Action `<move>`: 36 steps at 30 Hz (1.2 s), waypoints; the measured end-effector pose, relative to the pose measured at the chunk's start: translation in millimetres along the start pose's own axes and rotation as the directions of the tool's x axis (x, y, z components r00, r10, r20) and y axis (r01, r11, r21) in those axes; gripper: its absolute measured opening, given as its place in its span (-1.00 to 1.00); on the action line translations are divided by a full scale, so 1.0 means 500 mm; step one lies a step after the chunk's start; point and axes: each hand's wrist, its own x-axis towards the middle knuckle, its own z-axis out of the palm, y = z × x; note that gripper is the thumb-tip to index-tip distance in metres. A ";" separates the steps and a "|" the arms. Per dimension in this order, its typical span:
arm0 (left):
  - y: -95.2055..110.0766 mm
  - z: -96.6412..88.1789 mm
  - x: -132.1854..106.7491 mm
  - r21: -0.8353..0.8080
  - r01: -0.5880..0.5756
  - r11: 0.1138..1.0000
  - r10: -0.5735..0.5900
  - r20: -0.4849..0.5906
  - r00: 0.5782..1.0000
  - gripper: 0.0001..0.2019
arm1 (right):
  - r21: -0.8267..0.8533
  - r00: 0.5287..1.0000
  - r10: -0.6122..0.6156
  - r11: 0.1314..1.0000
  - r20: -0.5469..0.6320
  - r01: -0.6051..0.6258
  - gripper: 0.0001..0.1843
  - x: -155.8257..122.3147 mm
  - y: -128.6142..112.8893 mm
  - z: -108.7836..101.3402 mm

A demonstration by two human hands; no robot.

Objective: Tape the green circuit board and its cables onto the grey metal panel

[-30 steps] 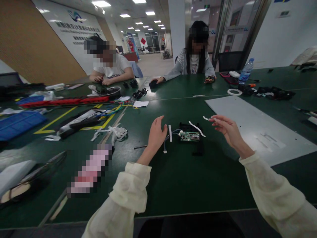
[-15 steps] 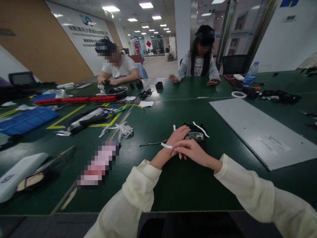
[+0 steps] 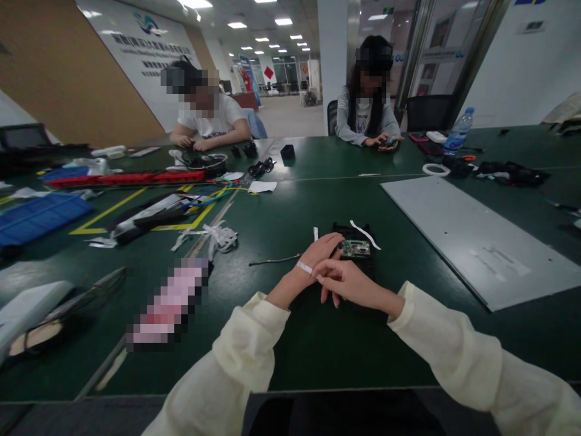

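My left hand (image 3: 321,249) lies palm down with its fingers stretched out towards a small green circuit board (image 3: 354,248). A thin white tape strip (image 3: 304,267) lies across the back of it, near the wrist. My right hand (image 3: 351,281) crosses over from the right, with thumb and forefinger closed at the strip's right end and the other fingers hanging loosely. The board sits on a black device (image 3: 367,266), partly hidden by my hands. A second white strip (image 3: 365,235) lies over the device's far edge. Another short strip (image 3: 315,232) stands behind my left hand.
A thin dark cable (image 3: 275,261) lies left of my hands, beyond it crumpled white strips (image 3: 221,237) and a blurred pink object (image 3: 170,303). A large grey panel (image 3: 481,242) lies on the right, with a white tape roll (image 3: 436,170) behind. Two people sit across the table.
The white strip, its left end sticking out before, now lies flat across my left hand. My right fingers stay at its end. The person across on the right has brought both hands together.
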 end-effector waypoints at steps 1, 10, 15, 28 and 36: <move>-0.003 0.002 0.001 0.012 0.002 1.000 -0.002 0.008 1.000 -0.66 | -0.012 1.000 0.005 1.000 0.002 -0.005 -0.76 -0.001 -0.001 0.000; -0.031 0.031 0.002 0.084 -0.015 0.996 0.015 0.005 1.000 -0.64 | -0.177 0.999 -0.026 0.984 -0.022 0.022 -0.81 -0.006 0.004 0.006; -0.022 0.023 0.003 0.106 -0.020 0.994 0.013 0.063 0.998 -0.61 | -0.334 0.996 -0.063 0.942 -0.057 0.041 -0.82 -0.009 -0.002 0.008; -0.004 0.001 -0.001 0.046 -0.002 0.999 -0.002 0.097 0.995 -0.57 | -0.456 0.946 -0.289 0.869 -0.148 0.194 -0.78 -0.008 -0.025 -0.019; 0.029 -0.016 -0.001 0.135 0.015 0.991 -0.024 0.069 0.997 -0.55 | -0.733 0.658 -0.364 0.507 -0.659 -0.454 -0.63 -0.038 0.047 -0.278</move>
